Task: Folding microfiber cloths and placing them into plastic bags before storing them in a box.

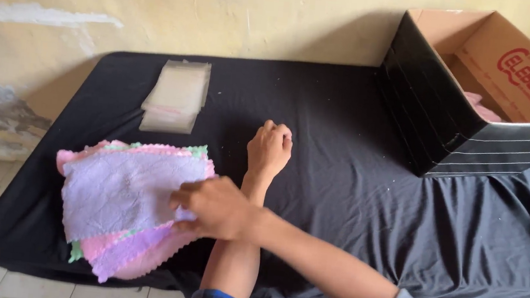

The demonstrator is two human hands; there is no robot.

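Purple cloth (125,190) under right hand (211,207)

open cardboard box (478,92), black-sided, right | clear bag stack (176,95), back-left

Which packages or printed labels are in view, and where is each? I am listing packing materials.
Cardboard box: back right on the black-covered table, open, tilted, black outside, brown inside with a red printed mark.
Stack of clear plastic bags: back left, flat, rectangular, see-through.
No signs or screens.
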